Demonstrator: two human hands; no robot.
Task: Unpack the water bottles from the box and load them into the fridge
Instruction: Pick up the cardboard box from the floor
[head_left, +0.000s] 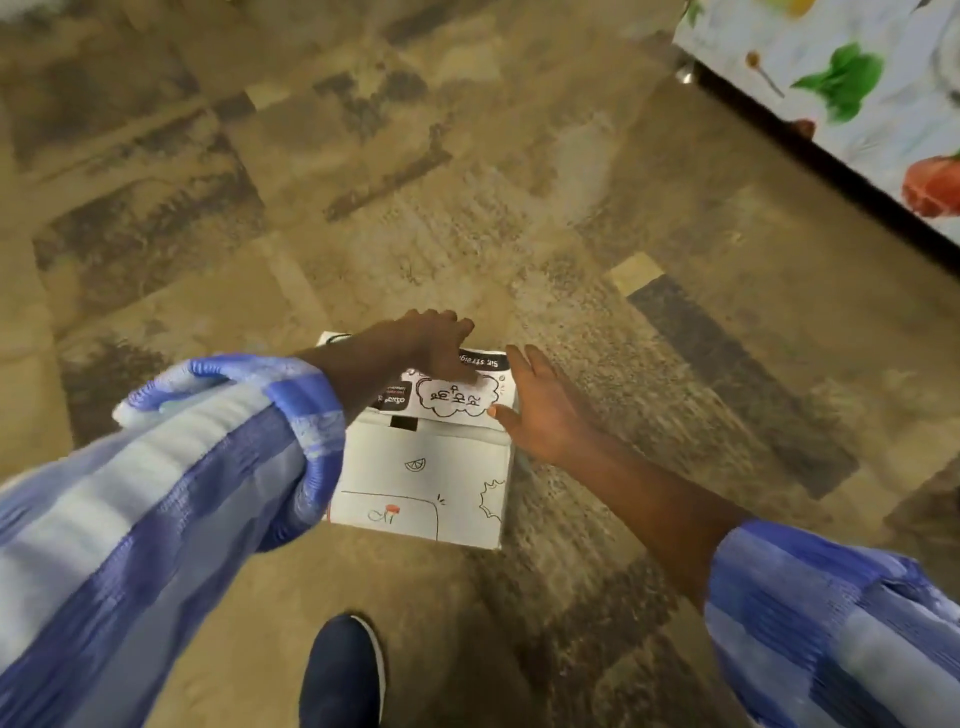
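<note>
1. A white cardboard box printed with black line doodles (421, 483) sits on a mottled brown tiled floor (467, 182), near the person, seen from above. Its top flaps look closed, and no water bottles can be seen.
2. The left hand (436, 345) rests on the far part of the box top, one digit pressing the printed top flap (457, 397). Blur hides whether the other fingers hook over the far edge, so its grasp cannot be told.
3. The right hand (545, 410) is released, fingers straight and spread just beside the box's right edge. The thumb touches the flap's corner, and it holds nothing.
4. A fridge with a white front printed with flowers and leaves (852, 88) stands far right, well apart from the box.
5. A dark blue shoe (343, 675) is planted near the box's near side.
6. Risk: a hard pull on the flap with only one hand steadying could tear the card or tip the box.
7. Risk: lifting by the flaps alone would likely let heavy bottles drop through or slide out.
8. Risk: the loose blue and white striped sleeves (208, 467) could snag a raised flap.
</note>
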